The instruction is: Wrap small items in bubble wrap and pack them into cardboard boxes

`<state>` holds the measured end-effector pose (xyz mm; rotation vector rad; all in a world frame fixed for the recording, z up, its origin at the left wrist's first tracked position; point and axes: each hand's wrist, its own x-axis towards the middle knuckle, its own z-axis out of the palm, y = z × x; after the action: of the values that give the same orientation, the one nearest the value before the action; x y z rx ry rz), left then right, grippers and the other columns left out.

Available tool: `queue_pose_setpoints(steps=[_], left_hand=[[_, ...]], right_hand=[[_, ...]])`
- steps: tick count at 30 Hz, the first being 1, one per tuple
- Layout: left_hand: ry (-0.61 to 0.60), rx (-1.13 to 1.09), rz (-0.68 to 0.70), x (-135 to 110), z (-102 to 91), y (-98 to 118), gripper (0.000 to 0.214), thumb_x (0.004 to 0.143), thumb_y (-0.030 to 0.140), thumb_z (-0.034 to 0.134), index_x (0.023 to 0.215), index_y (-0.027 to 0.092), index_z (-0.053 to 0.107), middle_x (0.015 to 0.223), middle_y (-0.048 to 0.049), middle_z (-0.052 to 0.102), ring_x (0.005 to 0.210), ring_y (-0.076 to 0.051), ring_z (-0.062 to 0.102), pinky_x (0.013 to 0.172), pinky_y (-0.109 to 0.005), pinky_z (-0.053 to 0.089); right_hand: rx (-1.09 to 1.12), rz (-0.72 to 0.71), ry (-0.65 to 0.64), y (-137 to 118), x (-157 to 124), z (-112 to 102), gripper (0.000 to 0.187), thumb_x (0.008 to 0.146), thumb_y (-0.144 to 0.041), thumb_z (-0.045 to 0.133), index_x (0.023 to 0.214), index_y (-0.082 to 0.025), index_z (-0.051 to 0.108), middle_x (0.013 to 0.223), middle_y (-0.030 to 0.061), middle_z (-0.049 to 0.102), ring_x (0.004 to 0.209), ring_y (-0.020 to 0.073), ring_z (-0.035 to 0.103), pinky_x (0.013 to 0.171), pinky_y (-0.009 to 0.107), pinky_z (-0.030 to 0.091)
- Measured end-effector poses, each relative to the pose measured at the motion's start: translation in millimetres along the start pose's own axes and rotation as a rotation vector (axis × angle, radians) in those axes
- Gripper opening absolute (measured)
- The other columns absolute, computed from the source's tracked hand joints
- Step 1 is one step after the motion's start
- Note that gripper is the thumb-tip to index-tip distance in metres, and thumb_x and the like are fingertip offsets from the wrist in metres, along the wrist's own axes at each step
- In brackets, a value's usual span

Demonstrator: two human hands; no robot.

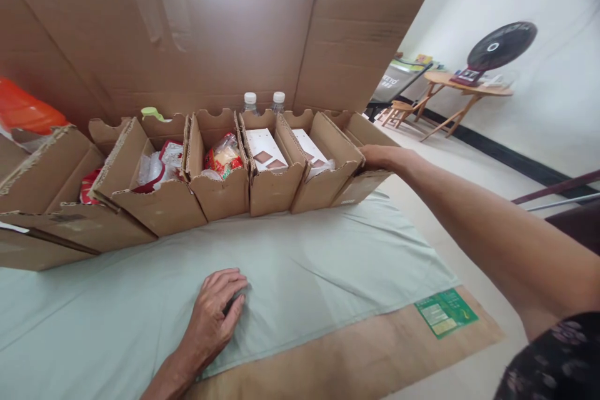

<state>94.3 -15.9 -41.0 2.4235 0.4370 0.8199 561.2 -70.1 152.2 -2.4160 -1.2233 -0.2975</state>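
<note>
My left hand (pixel 220 306) rests on the pale green cloth (pixel 300 262), thumb apart from the slightly bent fingers, with nothing in it. My right hand (pixel 375 156) reaches into the rightmost cardboard box (pixel 359 190); its fingers are hidden behind the box wall. The neighbouring boxes hold a white carton (pixel 312 149) beside some clear plastic, another white carton (pixel 266 150) with brown squares printed on it, and a red and clear food packet (pixel 225 155). Farther left, a box contains a red-edged clear plastic package (pixel 164 162), and another a red packet (pixel 89 186).
Behind the row stands a tall cardboard panel (pixel 225 37), with two white-capped bottles (pixel 278 100) before it. An orange object (pixel 28 109) is at far left. A green printed label (pixel 447 312) lies on the table's front-right corner. Beyond, a fan (pixel 497 47) stands on a small wooden table (pixel 492 89).
</note>
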Motion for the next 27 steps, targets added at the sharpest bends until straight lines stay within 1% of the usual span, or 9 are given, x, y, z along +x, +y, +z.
queue_pose_setpoints(steps=[4, 8, 10, 13, 15, 17, 19, 23, 27], left_hand=[[0.034, -0.054, -0.002, -1, -1.1, 1, 0.022, 0.095, 0.018, 0.057, 0.107, 0.023, 0.075, 0.104, -0.0080, 0.080, 0.107, -0.025, 0.073, 0.092, -0.042, 0.060], [0.129, -0.162, -0.095, -1, -8.6, 6, 0.021, 0.097, 0.024, 0.060, 0.113, 0.023, 0.074, 0.113, -0.0101, 0.078, 0.109, -0.025, 0.073, 0.096, -0.040, 0.060], [0.130, -0.271, -0.145, -1, -12.9, 12, 0.039, 0.096, 0.038, 0.066, 0.133, 0.025, 0.066, 0.133, -0.0135, 0.070, 0.123, -0.028, 0.068, 0.102, -0.043, 0.058], [0.046, -0.538, -0.188, -1, -15.4, 21, 0.086, 0.090, 0.063, 0.067, 0.161, 0.027, 0.033, 0.156, -0.0177, 0.053, 0.132, -0.032, 0.064, 0.100, -0.043, 0.060], [-0.095, -0.588, -0.236, -1, -14.2, 24, 0.082, 0.092, 0.060, 0.066, 0.160, 0.026, 0.036, 0.143, -0.0158, 0.065, 0.112, -0.028, 0.074, 0.085, -0.036, 0.064], [-0.176, -0.460, -0.271, -1, -12.3, 21, 0.052, 0.095, 0.045, 0.064, 0.142, 0.024, 0.060, 0.119, -0.0102, 0.077, 0.094, -0.023, 0.077, 0.077, -0.032, 0.063], [-0.129, -0.281, -0.240, 0, -11.6, 14, 0.032, 0.095, 0.034, 0.060, 0.122, 0.022, 0.073, 0.105, -0.0085, 0.079, 0.092, -0.023, 0.076, 0.079, -0.033, 0.062], [0.060, 0.059, -0.189, 1, -14.0, 1, 0.043, 0.091, 0.035, 0.066, 0.132, 0.022, 0.068, 0.119, -0.0134, 0.072, 0.109, -0.029, 0.068, 0.094, -0.046, 0.057], [0.056, 0.225, -0.089, -1, -13.6, 3, 0.044, 0.085, 0.031, 0.074, 0.128, 0.024, 0.067, 0.135, -0.0160, 0.063, 0.121, -0.035, 0.061, 0.100, -0.053, 0.052]], right_hand=[[-0.157, 0.126, -0.076, -12, -15, -65, 0.042, 0.089, -0.041, 0.070, 0.066, -0.006, 0.072, 0.059, 0.0013, 0.065, 0.058, 0.0068, 0.055, 0.063, 0.027, 0.040], [-0.059, 0.031, 0.349, -54, -85, -120, 0.022, 0.089, -0.034, 0.072, 0.085, -0.013, 0.078, 0.073, 0.0012, 0.071, 0.062, 0.0075, 0.053, 0.062, 0.026, 0.040], [0.129, -0.171, 0.301, -84, -141, -112, 0.015, 0.089, -0.031, 0.070, 0.081, -0.019, 0.075, 0.070, -0.0001, 0.071, 0.060, 0.0093, 0.055, 0.059, 0.025, 0.042], [0.434, -0.412, -0.162, -127, -214, -64, 0.016, 0.095, -0.025, 0.063, 0.082, -0.022, 0.073, 0.077, -0.0014, 0.076, 0.068, 0.0113, 0.068, 0.065, 0.023, 0.052], [0.486, -0.510, -0.403, -143, -231, -34, 0.010, 0.094, -0.025, 0.066, 0.097, -0.024, 0.076, 0.087, -0.0017, 0.080, 0.076, 0.0127, 0.073, 0.074, 0.025, 0.056], [0.403, -0.517, -0.414, -143, -211, -22, 0.017, 0.095, -0.026, 0.065, 0.109, -0.024, 0.076, 0.097, -0.0006, 0.081, 0.084, 0.0148, 0.075, 0.082, 0.028, 0.058], [0.183, -0.445, -0.243, -128, -158, -25, 0.019, 0.097, -0.025, 0.062, 0.109, -0.024, 0.077, 0.107, 0.0018, 0.080, 0.097, 0.0185, 0.074, 0.092, 0.033, 0.058], [-0.250, -0.313, -0.123, -86, -29, -30, 0.023, 0.080, -0.037, 0.084, 0.078, -0.017, 0.074, 0.123, 0.0090, 0.074, 0.139, 0.0345, 0.050, 0.116, 0.054, 0.040], [-0.289, -0.294, -0.237, -72, 18, -10, 0.045, 0.079, -0.049, 0.082, 0.058, -0.016, 0.059, 0.106, 0.0106, 0.076, 0.140, 0.0354, 0.050, 0.120, 0.059, 0.032]])
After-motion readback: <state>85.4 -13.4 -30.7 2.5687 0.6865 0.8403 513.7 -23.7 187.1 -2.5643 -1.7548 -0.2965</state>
